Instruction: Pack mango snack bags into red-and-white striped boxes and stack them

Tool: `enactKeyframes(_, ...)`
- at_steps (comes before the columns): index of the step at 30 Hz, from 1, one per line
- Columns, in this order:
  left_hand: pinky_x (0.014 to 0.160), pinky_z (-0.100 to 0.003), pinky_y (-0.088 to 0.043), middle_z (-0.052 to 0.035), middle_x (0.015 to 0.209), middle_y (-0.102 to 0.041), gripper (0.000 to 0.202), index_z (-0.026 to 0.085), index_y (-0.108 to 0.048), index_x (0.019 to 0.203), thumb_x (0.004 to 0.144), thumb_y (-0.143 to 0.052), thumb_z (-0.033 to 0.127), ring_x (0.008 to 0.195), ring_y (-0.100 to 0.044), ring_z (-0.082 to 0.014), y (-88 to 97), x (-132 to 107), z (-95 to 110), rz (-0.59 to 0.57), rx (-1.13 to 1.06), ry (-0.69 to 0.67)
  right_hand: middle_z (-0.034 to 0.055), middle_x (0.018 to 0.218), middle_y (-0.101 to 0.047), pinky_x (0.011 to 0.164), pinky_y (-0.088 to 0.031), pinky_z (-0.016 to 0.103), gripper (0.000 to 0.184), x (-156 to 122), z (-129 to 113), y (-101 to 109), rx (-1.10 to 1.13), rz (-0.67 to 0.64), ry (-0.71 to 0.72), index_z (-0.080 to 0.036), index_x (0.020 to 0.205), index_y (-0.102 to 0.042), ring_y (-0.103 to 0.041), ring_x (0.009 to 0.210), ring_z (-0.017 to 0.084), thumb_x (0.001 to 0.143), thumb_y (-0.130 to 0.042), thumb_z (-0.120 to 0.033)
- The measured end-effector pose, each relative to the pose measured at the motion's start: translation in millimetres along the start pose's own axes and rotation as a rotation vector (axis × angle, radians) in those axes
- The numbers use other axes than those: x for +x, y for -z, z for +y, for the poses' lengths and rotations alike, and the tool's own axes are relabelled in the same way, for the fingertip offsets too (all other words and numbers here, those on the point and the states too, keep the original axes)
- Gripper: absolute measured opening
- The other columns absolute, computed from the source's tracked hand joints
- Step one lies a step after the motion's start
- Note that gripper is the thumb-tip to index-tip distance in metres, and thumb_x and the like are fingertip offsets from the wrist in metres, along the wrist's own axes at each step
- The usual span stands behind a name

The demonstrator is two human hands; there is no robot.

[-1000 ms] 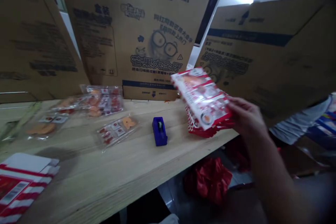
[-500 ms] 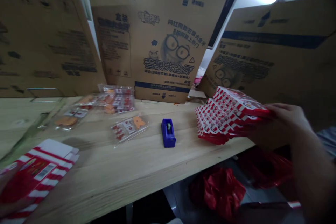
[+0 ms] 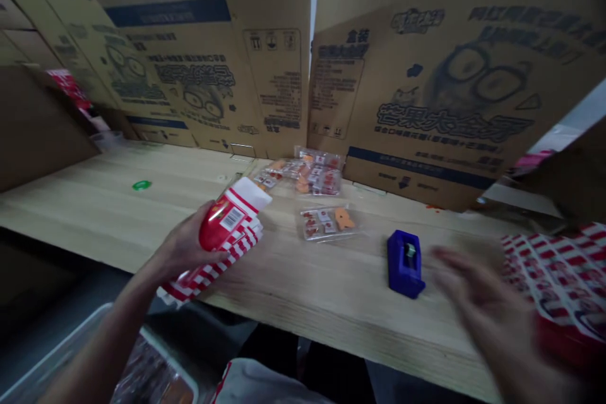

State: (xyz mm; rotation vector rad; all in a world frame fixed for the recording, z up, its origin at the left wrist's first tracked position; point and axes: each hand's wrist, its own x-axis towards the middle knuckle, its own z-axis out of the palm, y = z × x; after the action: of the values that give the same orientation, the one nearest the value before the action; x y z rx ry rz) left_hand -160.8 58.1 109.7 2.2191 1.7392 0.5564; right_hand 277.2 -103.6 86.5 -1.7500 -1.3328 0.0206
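My left hand [image 3: 192,243] is closed round a red-and-white striped carton [image 3: 233,216] with a barcode and a white end flap, above the table's front edge. Striped edges below it may belong to a second carton; I cannot tell. My right hand [image 3: 487,306] is blurred, its fingers stretched toward a blue tape dispenser [image 3: 404,268] without touching it. Nothing shows in its fingers. Just beyond that hand, a stack of striped cartons [image 3: 558,271] runs out of view at the right. A clear packet of sweets [image 3: 326,223] lies flat between the hands.
More clear packets [image 3: 318,173] are piled against the tall cardboard boxes [image 3: 265,95] along the back. A green ring [image 3: 141,185] lies on the wooden table [image 3: 293,284] at left. Below the front edge stands a plastic tub [image 3: 163,353] with wrapped items.
The view has swung left. My right hand has come off the carton stack and moved toward the tape dispenser. My left hand still holds the striped carton, now nearer the middle.
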Motion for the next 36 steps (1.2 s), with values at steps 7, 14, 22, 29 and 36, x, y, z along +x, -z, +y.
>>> enactKeyframes(7,0.100,-0.048,-0.045,-0.0180,0.138,-0.050,0.106,0.017,-0.022,0.146,0.058,-0.078,0.040,0.125,-0.050,-0.0355,-80.8,-57,77,0.042,-0.205,-0.235,0.0129,0.123,-0.063,0.093,-0.051,0.045,0.072,-58,-72,-159,1.137,-0.692,-0.291,-0.023,0.123,-0.053,-0.062,0.110,0.029,0.061,-0.083,-0.044)
enactKeyframes(14,0.097,-0.046,-0.047,-0.0144,0.126,-0.061,0.074,0.016,-0.050,0.130,0.062,-0.076,0.027,0.114,-0.058,-0.0316,-123.0,-60,98,0.030,-0.563,-0.099,0.0079,0.091,-0.075,0.076,-0.056,0.037,0.031,-69,-40,-140,1.021,-0.510,-0.488,-0.017,0.090,-0.071,-0.070,0.079,0.024,0.068,-0.079,-0.038)
enactKeyframes(22,0.062,-0.028,-0.052,-0.0039,0.074,-0.072,0.028,0.012,-0.069,0.077,0.076,-0.067,0.040,0.068,-0.066,-0.0203,-155.3,-61,92,-0.249,-1.175,0.217,0.0071,0.083,-0.076,0.074,-0.056,0.038,0.026,-73,-2,-142,1.153,-0.608,-0.682,-0.017,0.086,-0.075,-0.071,0.072,0.023,0.065,-0.081,-0.032)
enactKeyframes(29,0.098,-0.037,-0.048,-0.0122,0.129,-0.060,0.065,0.017,-0.048,0.132,0.074,-0.071,0.032,0.114,-0.060,-0.0244,-174.9,-54,76,-0.209,-1.371,0.145,0.0103,0.090,-0.075,0.085,-0.053,0.045,0.036,-88,16,-149,1.182,-0.812,-0.725,-0.013,0.094,-0.071,-0.071,0.082,0.026,0.067,-0.080,-0.034)
enactKeyframes(36,0.091,-0.038,-0.052,-0.0114,0.120,-0.067,0.064,0.016,-0.055,0.128,0.069,-0.076,0.031,0.106,-0.064,-0.0255,-197.1,-47,62,-0.223,-1.427,0.196,0.0079,0.126,-0.060,0.092,-0.050,0.040,0.064,-82,25,-150,0.927,-0.486,-0.458,-0.028,0.130,-0.046,-0.064,0.100,0.021,0.074,-0.075,-0.036)
